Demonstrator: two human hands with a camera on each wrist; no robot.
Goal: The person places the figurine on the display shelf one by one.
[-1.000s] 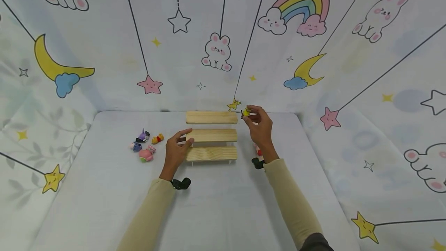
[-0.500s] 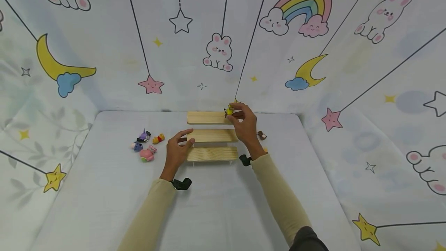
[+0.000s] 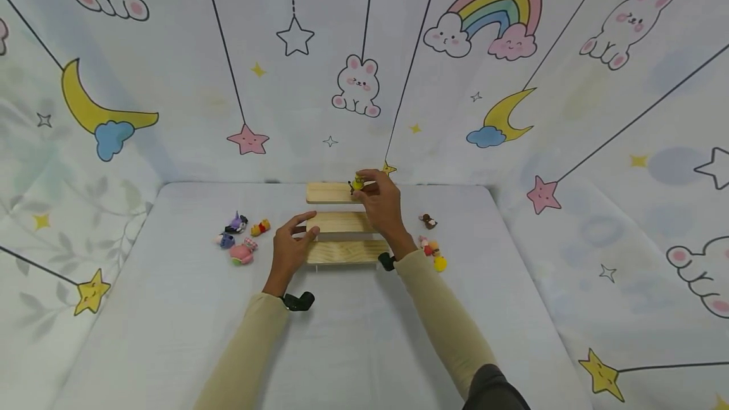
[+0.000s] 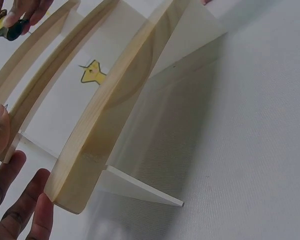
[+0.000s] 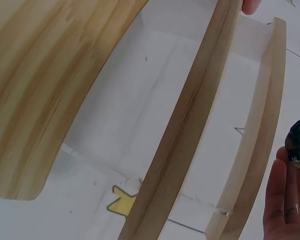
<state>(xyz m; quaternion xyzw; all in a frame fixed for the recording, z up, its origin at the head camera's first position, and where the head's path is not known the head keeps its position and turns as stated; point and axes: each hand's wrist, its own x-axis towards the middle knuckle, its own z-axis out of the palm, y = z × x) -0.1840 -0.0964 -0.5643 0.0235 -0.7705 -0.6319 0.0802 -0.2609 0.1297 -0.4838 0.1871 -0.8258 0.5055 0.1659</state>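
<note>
One yellow figurine [image 3: 357, 183] over a three-tier wooden shelf [image 3: 342, 253] near the far edge of the tabletop [image 3: 342, 347].
The right hand [image 3: 383, 204] pinches it above the top board [image 3: 326, 193]; the left hand [image 3: 289, 247], well apart, grips the left end of the middle board [image 3: 342, 222]. Four toys [image 3: 243, 252] lie toward the tabletop's left edge, a brown toy [image 3: 428, 221] toward its right.

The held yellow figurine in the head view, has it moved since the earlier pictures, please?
Yes: the yellow figurine in the right hand has moved left, from beyond the right end of the top board to over its right half.
</note>
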